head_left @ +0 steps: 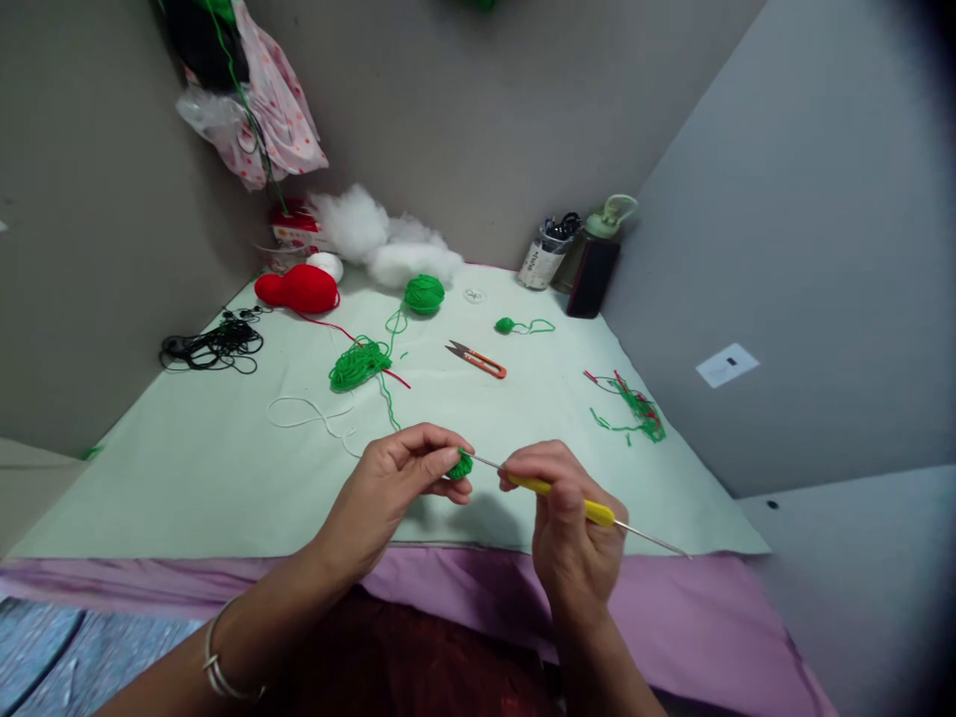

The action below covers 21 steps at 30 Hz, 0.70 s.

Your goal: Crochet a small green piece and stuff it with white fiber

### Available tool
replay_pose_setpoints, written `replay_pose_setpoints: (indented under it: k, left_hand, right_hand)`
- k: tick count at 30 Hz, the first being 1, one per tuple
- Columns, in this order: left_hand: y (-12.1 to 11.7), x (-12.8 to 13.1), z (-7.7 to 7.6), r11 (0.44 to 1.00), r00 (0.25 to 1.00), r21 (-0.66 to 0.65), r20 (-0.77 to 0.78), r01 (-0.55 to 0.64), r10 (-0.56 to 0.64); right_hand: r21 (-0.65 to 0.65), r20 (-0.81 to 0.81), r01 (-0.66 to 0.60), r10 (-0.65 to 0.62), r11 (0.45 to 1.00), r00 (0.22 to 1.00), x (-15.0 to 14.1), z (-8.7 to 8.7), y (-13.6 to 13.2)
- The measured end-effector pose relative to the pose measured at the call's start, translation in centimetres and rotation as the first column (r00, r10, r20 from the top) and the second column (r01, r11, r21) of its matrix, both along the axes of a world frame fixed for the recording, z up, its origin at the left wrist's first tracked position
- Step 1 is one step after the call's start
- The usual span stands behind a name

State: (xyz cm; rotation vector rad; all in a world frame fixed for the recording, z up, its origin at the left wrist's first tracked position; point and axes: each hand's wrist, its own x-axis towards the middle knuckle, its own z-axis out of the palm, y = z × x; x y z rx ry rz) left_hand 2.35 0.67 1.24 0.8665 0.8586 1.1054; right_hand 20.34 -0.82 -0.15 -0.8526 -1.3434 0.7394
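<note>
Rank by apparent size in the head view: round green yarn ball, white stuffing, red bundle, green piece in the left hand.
1. White stuffing
2. Red bundle
3. Round green yarn ball
Unranked: green piece in the left hand, partly hidden and nearer the camera; its visible part looks smallest.

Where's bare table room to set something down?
Free: beyond right hand, between orange-handled snips and green-red yarn scraps; front-left pale green cloth, nearer than tangled black cord. Crowded: back left, around fluffy white stuffing and bulbous red bundle.
</note>
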Motion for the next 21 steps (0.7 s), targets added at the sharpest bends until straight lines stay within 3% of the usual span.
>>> replay_pose_setpoints:
  k: [5, 14, 21]
  left_hand:
    - [-0.3, -0.1, 0.0, 1.0, 0.999, -0.002, -0.039, 0.002, -0.002]
    - [0.0, 0.8, 0.2, 1.0, 1.0, -0.011, -0.005, -0.01, 0.01]
    - [0.0, 1.2, -0.5, 0.999, 0.996, 0.039, -0.082, -0.029, 0.032]
  right_hand:
    - [0.004, 0.03, -0.009, 0.009, 1.0, 1.0, 0.2, 0.0, -0.1]
    - [-0.038, -0.081, -0.034, 0.031, 0.999, 0.996, -0.2, -0.7, 0.5]
    - [-0.195, -0.018, -0.058, 0.055, 0.979, 0.998, -0.8, -0.4, 0.5]
